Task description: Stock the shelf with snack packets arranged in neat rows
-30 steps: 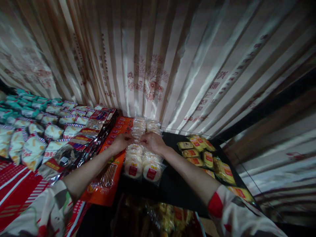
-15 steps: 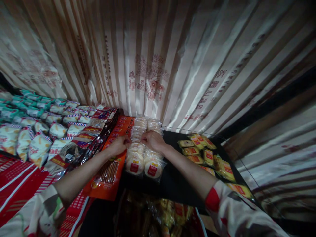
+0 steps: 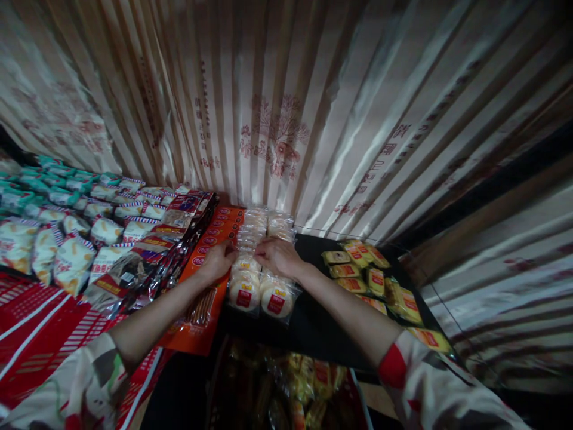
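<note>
Two rows of clear packets of round, pale crackers (image 3: 245,294) with red labels run back toward the curtain on the black table surface. At the left row, my left hand (image 3: 217,261) is closed, its fingertips bent against the edge of a packet. My right hand (image 3: 281,258) reaches over the right row with thumb and fingers pinched at a cracker packet. The fingers hide much of the packets they touch. Under my left forearm lies a flat orange snack bag (image 3: 203,325) showing brown sticks through a window.
Dark, glossy snack bags (image 3: 147,263) overlap farther left, beside several white bags (image 3: 74,263) and green packs (image 3: 67,196). Yellow packets (image 3: 376,280) lie on the right of the black table (image 3: 313,322). Below are a basket of yellow packets (image 3: 308,379) and red crates (image 3: 36,334). A pleated curtain (image 3: 322,119) hangs behind.
The view has shifted slightly. Both hands stay at the cracker packets, with almost no change in their positions or grip.
</note>
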### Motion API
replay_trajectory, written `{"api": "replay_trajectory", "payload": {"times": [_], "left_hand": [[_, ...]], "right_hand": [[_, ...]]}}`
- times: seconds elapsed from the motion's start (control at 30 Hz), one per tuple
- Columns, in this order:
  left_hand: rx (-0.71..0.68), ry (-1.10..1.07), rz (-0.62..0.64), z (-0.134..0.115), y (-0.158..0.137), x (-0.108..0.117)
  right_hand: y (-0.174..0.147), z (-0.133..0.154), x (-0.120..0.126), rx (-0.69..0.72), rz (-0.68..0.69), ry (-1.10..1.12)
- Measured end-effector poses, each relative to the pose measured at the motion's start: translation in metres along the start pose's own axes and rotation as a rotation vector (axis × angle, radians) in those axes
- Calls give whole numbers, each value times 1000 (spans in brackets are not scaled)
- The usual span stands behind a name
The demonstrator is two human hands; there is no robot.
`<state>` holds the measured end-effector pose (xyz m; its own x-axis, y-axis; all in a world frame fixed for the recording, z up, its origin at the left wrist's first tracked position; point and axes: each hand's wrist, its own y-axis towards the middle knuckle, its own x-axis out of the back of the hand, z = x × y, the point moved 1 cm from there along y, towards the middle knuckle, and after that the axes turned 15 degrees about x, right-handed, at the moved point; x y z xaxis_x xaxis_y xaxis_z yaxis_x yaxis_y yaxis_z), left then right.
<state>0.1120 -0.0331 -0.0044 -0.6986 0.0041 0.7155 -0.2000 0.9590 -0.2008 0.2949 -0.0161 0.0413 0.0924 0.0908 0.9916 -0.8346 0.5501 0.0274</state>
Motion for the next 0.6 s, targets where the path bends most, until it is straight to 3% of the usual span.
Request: {"api": "replay_trajectory", "payload": {"times": [0.13, 0.27, 0.37, 0.47, 0.6], "left_hand": [[2, 116, -80, 0, -16, 9], [-40, 220, 43, -1, -30, 10], [-50, 191, 95, -2, -32, 7], [-12, 138, 39, -3, -30, 4], [9, 50, 20, 2, -25, 0]], "right_hand": [[2, 0, -2, -9, -6, -22], [3, 1, -3, -18, -4, -23], [1, 2, -2, -31, -40, -17], [-3, 5, 0, 3, -105, -16], [-8, 10, 0, 53, -31, 0]]}}
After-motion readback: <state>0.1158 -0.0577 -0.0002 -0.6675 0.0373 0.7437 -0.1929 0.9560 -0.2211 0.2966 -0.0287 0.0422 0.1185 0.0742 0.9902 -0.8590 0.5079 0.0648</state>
